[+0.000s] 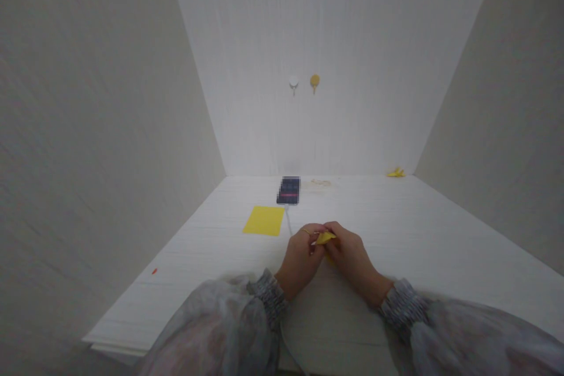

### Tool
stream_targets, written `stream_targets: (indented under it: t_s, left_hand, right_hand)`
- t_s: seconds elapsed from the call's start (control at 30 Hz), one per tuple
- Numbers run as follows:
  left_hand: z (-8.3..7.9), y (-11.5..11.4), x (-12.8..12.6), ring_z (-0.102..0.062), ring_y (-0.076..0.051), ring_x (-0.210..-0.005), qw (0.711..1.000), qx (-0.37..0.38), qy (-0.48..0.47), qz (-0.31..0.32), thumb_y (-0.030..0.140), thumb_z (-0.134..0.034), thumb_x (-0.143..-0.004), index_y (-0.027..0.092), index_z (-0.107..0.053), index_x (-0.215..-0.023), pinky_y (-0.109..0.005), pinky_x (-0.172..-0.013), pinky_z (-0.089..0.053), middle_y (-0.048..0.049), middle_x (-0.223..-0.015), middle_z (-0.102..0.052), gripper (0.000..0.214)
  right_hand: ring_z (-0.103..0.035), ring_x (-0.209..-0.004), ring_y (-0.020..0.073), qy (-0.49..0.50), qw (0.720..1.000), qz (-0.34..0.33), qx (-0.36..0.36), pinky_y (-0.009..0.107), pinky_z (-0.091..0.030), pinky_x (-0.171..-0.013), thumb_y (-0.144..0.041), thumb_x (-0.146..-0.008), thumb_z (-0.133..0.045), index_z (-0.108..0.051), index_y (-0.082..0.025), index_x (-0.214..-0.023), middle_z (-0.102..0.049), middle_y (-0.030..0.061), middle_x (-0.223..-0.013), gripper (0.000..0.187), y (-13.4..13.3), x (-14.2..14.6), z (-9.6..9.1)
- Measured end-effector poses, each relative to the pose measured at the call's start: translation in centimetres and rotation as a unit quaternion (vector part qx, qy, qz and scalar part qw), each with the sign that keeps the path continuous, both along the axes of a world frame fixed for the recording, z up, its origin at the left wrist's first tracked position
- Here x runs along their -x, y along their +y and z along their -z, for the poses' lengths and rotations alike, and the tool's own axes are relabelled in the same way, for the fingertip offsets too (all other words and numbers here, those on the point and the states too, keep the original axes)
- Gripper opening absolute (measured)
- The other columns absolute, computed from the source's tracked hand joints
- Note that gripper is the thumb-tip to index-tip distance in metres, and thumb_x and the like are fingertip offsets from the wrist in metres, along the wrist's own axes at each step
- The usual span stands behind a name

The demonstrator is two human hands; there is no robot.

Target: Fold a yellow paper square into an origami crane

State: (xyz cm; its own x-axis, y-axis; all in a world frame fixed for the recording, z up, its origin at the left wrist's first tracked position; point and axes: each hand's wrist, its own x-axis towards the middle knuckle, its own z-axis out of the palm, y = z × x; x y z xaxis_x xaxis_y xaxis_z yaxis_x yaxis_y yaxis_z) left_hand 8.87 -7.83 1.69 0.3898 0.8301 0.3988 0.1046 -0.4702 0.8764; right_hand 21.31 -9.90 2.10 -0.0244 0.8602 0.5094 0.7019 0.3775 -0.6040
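Close together over the middle of the white table, my left hand [304,254] and my right hand [351,251] pinch a small piece of folded yellow paper [325,238] between them. Both hands are closed, and the fingers cover much of the paper. Its exact folded shape cannot be made out. To the left of my hands a flat square sheet of yellow paper [264,221] lies on the table [211,258].
A phone [289,190] with a blurred screen lies near the back wall, a white cable [288,220] running from it toward me. A yellow folded paper piece [396,173] rests in the back right corner. Two hooks, one white [294,82] and one yellow [314,81], hang on the wall.
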Motion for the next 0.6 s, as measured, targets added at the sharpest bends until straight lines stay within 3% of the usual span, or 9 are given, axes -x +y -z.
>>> stream_targets:
  t_s: [0.17,0.3,0.4,0.5,0.6]
  left_hand:
    - [-0.1,0.3,0.6,-0.052,-0.015,-0.095,0.995,-0.076,-0.051,-0.031,0.003,-0.044,-0.067,0.017,-0.058,-0.083,-0.033,-0.085,-0.04,-0.007,-0.101,-0.057,0.025]
    - [-0.7,-0.1,1.3,-0.051,-0.017,-0.097,0.994,-0.065,-0.088,0.023,0.008,-0.049,-0.067,0.019,-0.06,-0.087,-0.034,-0.082,-0.042,-0.0086,-0.107,-0.053,0.025]
    - [-1.1,-0.3,1.5,-0.047,-0.019,-0.102,0.988,-0.01,-0.138,0.076,0.014,-0.051,-0.068,0.017,-0.06,-0.086,-0.033,-0.084,-0.04,-0.009,-0.11,-0.051,0.021]
    - [-1.4,-0.1,1.2,-0.052,-0.017,-0.093,0.974,0.096,-0.199,0.041,0.02,-0.054,-0.068,0.015,-0.06,-0.079,-0.032,-0.081,-0.04,-0.0086,-0.099,-0.057,0.013]
    - [-1.4,0.2,0.6,-0.056,-0.013,-0.074,0.952,0.197,-0.234,0.015,0.024,-0.06,-0.064,0.015,-0.056,-0.087,-0.028,-0.07,-0.043,-0.0046,-0.08,-0.061,0.025]
  right_hand:
    - [-0.057,-0.079,0.0162,0.097,0.993,-0.044,-0.048,0.028,-0.045,-0.068,-0.008,-0.068,-0.043,-0.057,-0.02,-0.088,-0.062,0.0041,-0.086,0.027,0.0,-0.2,0.2]
    - [-0.056,-0.083,0.0164,0.142,0.985,-0.079,-0.059,0.029,-0.045,-0.071,-0.008,-0.07,-0.043,-0.057,-0.021,-0.09,-0.061,0.0044,-0.089,0.028,0.1,-0.5,0.6]
    - [-0.056,-0.081,0.0155,0.156,0.98,-0.096,-0.079,0.028,-0.046,-0.067,-0.008,-0.072,-0.043,-0.058,-0.022,-0.089,-0.061,0.0036,-0.086,0.027,0.0,-0.6,0.7]
    - [-0.056,-0.08,0.0148,0.147,0.975,-0.129,-0.109,0.028,-0.047,-0.066,-0.006,-0.073,-0.042,-0.057,-0.023,-0.09,-0.06,0.0035,-0.086,0.028,-0.1,-0.5,0.7]
    - [-0.056,-0.081,0.0144,0.116,0.974,-0.147,-0.132,0.028,-0.047,-0.067,-0.004,-0.073,-0.041,-0.056,-0.023,-0.093,-0.059,0.0035,-0.088,0.031,-0.2,-0.5,0.6]
